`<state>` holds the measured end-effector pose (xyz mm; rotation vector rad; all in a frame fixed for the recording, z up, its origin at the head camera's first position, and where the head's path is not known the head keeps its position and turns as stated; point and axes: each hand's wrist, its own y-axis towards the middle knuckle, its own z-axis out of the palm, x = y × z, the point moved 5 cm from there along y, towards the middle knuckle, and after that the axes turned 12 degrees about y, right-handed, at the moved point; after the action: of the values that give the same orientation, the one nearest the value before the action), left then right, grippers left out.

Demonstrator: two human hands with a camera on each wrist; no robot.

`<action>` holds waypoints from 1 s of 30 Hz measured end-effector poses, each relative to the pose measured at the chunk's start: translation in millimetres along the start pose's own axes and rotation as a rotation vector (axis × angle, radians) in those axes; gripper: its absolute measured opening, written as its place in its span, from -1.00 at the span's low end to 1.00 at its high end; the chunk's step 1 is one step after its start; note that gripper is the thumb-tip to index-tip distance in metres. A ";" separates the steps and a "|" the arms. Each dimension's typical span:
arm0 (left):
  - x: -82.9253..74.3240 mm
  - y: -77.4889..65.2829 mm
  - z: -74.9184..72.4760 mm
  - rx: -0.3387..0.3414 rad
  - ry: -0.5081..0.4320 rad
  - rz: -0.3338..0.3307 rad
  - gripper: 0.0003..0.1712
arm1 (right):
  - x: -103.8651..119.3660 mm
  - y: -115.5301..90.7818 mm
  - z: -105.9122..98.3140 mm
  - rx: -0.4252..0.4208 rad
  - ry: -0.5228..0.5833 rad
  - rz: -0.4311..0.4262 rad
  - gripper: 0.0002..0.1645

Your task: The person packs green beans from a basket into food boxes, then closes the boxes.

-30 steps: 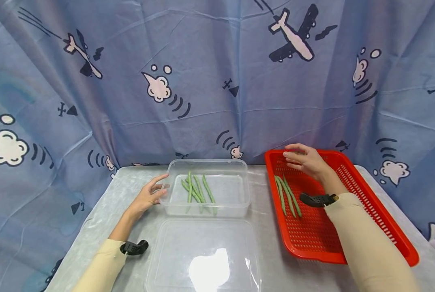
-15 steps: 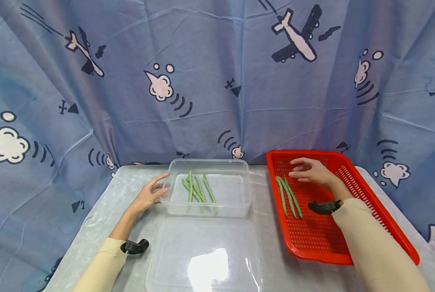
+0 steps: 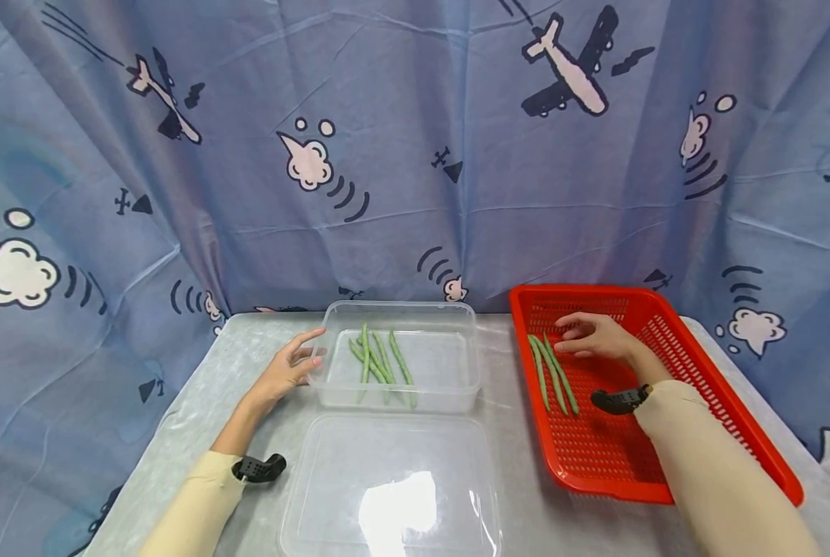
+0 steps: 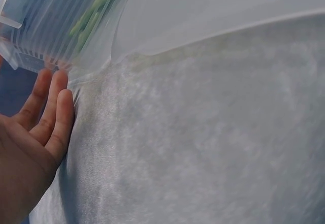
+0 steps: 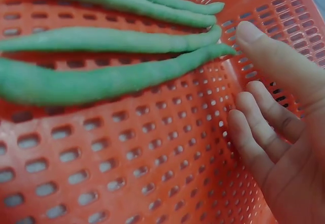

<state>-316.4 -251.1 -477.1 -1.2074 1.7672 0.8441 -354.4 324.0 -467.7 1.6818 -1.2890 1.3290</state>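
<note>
A clear plastic container (image 3: 449, 389) stands on the table with several green beans (image 3: 366, 356) inside. My left hand (image 3: 282, 371) rests against its left wall with the fingers mostly straight, as the left wrist view also shows with the fingertips (image 4: 60, 76) at the container's side. Over in the red basket (image 3: 613, 445), my right hand (image 3: 599, 338) hovers low near the upper ends of more green beans (image 3: 560, 373) lying along the left wall. In the right wrist view the thumb (image 5: 269, 54) is just off the bean tips, fingers apart and relaxed, holding nothing.
A clear lid (image 3: 338, 464) lies flat on the table in front of the container, with a bright reflection on it. Behind the pale table (image 3: 519, 464) hangs a blue curtain (image 3: 387, 216) printed with planes. The basket's raised rim surrounds the right hand.
My right hand has come down and nearer within the basket, from by its back wall to beside the beans' upper ends. My left hand and the container have stayed put.
</note>
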 end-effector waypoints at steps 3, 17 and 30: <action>0.9 0.2 0.9 0.007 -0.009 0.009 -0.35 | -1.0 -1.0 2.6 0.020 -0.009 -0.008 -0.34; -0.2 0.2 2.1 0.002 0.001 -0.005 -0.35 | 0.5 3.3 8.2 -0.003 -0.181 -0.049 -0.35; -3.1 -0.7 2.6 -0.003 0.012 -0.003 -0.35 | 1.0 5.2 12.7 0.044 -0.257 -0.020 -0.35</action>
<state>-314.4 -247.8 -475.4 -1.2195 1.7735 0.8400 -355.0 310.7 -470.9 1.9403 -1.3904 1.1650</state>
